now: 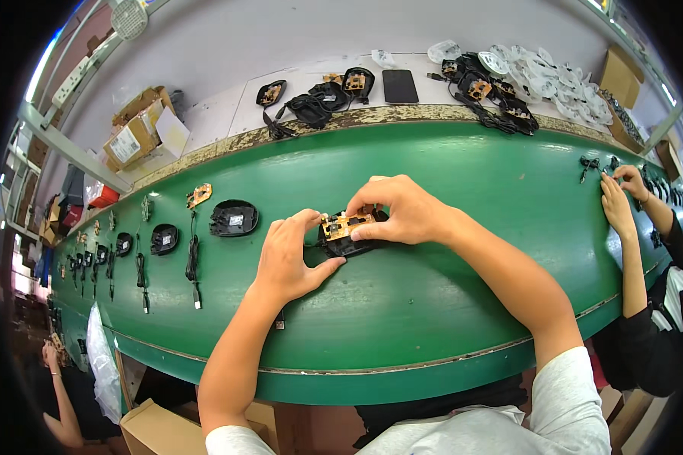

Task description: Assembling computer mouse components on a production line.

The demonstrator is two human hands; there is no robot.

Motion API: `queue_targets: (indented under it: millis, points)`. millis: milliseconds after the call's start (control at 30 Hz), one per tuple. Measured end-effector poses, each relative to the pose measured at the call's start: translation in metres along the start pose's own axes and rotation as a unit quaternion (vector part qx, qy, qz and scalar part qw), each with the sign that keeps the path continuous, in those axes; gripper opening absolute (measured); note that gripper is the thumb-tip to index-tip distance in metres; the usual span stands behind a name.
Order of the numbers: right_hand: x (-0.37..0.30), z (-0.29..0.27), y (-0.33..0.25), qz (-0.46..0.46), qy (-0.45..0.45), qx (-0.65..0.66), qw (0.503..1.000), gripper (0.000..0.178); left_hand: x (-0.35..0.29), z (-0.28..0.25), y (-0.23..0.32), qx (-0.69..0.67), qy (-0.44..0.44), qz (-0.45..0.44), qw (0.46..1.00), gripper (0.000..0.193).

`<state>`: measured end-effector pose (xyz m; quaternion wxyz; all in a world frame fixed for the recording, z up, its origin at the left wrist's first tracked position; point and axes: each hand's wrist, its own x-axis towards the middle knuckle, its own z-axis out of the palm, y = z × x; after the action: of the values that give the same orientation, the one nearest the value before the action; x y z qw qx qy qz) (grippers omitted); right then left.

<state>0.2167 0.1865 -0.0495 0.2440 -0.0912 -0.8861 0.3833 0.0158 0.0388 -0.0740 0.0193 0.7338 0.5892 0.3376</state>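
In front of me on the green bench [432, 303], an orange-brown circuit board [340, 227] sits over a black plastic shell [347, 248] that looks like the base of a computer mouse. My right hand [406, 208] pinches the board between thumb and fingers from its right side. From the left, my left hand [287, 254] steadies the shell, thumb at its near edge and index finger by the board's far left corner. My fingers partly cover both parts, so I cannot tell whether the board is fully seated.
Leftward run more black shells [234, 218], loose boards [199, 196] and bundled USB cables [193, 262]. The back ledge bears a dark phone [400, 86], wired assemblies [319, 102] and piled translucent plastic pieces [546, 80]. A co-worker's hands [621, 201] handle cables at far right.
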Motion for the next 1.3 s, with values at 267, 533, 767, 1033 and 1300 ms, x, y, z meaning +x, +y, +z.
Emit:
queue_targets:
  millis: [267, 533, 767, 1033, 1300]
  points:
    - [-0.001, 0.017, -0.010, 0.017, 0.039, 0.007, 0.999, 0.019, -0.007, 0.000, -0.002, -0.012, -0.004, -0.030, 0.999, 0.079]
    - [0.000, 0.021, -0.017, 0.200, 0.082, 0.330, 0.919, 0.017, -0.004, 0.003, 0.003, -0.073, -0.016, -0.072, 0.995, 0.090]
    - [-0.009, 0.009, -0.017, 0.072, 0.038, 0.018, 0.996, 0.015, -0.006, 0.007, 0.000, -0.090, -0.008, -0.054, 0.994, 0.092]
    - [-0.018, 0.012, 0.003, -0.075, 0.018, -0.145, 0.986, 0.015, -0.007, 0.010, -0.001, -0.080, -0.019, -0.049, 0.995, 0.089]
    - [-0.024, 0.008, 0.001, -0.101, -0.008, -0.200, 0.975, 0.015, -0.006, 0.014, 0.000, -0.098, -0.031, -0.051, 0.993, 0.082]
